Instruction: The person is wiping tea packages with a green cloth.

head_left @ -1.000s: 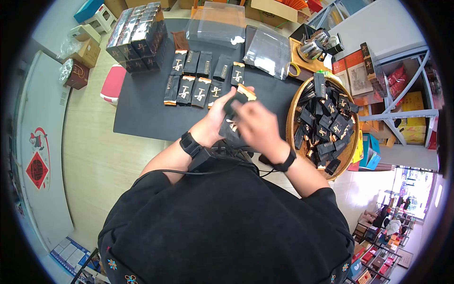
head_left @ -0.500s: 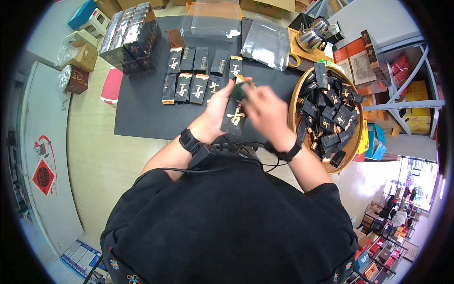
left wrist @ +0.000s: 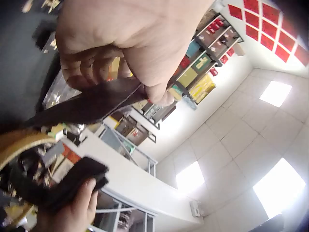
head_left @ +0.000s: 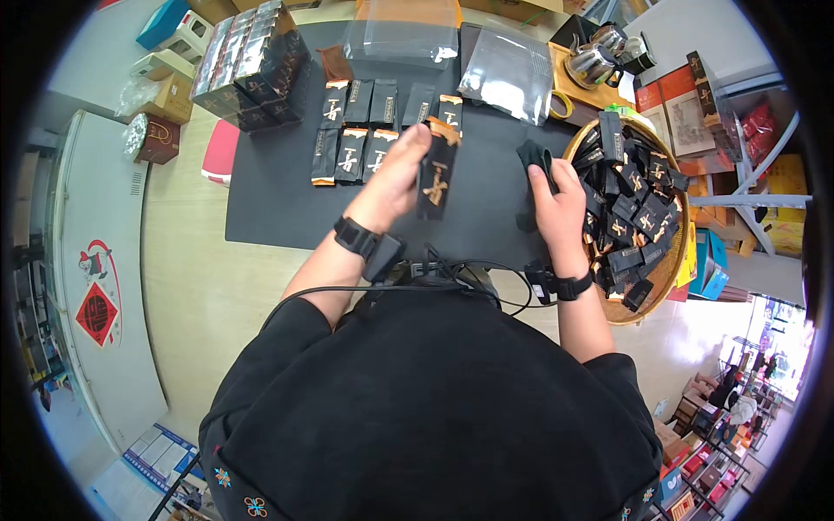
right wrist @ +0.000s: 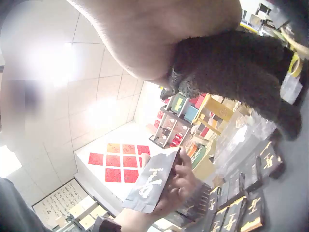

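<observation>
Separation after contact

The left hand [head_left: 395,178] and right hand [head_left: 560,208], together half a second earlier, are now well apart. The left grips a black packet [head_left: 437,174], held up over the surface [head_left: 486,204] near the laid-out packets [head_left: 350,156]; the right pinches a dark cloth [head_left: 532,156] beside the basket [head_left: 669,276]. Rubbing of this packet has probably paused or finished

Blk top [head_left: 426,399], short slvs [head_left: 601,375], blue/orange emb. motifs [head_left: 254,506]; blk wrist straps [head_left: 351,234] w/ modules [head_left: 384,259], thin blk cables [head_left: 391,287].
</observation>
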Available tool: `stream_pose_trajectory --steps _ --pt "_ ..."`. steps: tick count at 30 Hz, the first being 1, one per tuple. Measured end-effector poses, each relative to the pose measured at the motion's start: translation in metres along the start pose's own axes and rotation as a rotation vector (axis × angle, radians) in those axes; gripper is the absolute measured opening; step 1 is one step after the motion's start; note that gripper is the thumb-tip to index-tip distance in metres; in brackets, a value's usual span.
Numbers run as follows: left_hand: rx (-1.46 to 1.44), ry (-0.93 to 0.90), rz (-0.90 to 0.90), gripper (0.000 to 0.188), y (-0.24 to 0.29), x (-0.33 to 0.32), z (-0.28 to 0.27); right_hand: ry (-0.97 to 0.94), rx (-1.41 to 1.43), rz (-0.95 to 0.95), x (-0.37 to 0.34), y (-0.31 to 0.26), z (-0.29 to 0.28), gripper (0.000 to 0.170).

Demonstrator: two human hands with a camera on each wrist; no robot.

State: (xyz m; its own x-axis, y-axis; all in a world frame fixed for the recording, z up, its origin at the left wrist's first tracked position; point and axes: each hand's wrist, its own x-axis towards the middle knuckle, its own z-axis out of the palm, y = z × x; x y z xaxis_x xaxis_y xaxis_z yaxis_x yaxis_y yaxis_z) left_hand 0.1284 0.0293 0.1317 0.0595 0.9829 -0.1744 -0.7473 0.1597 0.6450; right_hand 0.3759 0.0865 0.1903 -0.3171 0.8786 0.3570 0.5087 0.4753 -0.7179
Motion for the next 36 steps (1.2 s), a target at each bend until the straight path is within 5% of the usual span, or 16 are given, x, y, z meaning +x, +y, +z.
stream_pose_trajectory --steps 6,10,13,20,24,27,28,33,36 --pt "0.615 0.418 0.024 0.047 0.021 0.018 -0.065 -0.081 0.055 0.208 -0.032 0.025 -0.012 0.025" --pt "1.111 0.424 0.056 0.050 0.012 0.037 -0.105 -0.061 0.027 0.245 -0.043 0.032 -0.020 0.026" --pt "1.426 0.241 0.125 0.043 0.000 0.061 -0.131 -0.075 0.038 0.281 -0.051 0.034 -0.024 0.026" --pt "1.437 0.365 0.089 0.035 -0.036 0.088 -0.135 -0.035 0.049 0.299 -0.067 0.041 -0.034 0.027" --pt "1.848 0.353 0.151 0.039 -0.041 0.091 -0.136 -0.040 0.034 0.368 -0.076 0.041 -0.039 0.028" --pt "2.012 0.448 0.408 0.036 -0.049 0.087 -0.140 -0.025 0.009 0.355 -0.080 0.045 -0.042 0.029" --pt "2.049 0.429 0.506 0.036 -0.047 0.084 -0.129 -0.024 0.005 0.356 -0.081 0.045 -0.042 0.029" --pt "2.080 -0.195 0.382 0.036 -0.065 0.044 -0.082 -0.065 -0.006 0.413 -0.080 0.042 -0.041 0.029" --pt "2.150 -0.145 0.286 0.030 -0.080 0.034 -0.101 -0.053 0.007 0.330 -0.080 0.042 -0.035 0.027"
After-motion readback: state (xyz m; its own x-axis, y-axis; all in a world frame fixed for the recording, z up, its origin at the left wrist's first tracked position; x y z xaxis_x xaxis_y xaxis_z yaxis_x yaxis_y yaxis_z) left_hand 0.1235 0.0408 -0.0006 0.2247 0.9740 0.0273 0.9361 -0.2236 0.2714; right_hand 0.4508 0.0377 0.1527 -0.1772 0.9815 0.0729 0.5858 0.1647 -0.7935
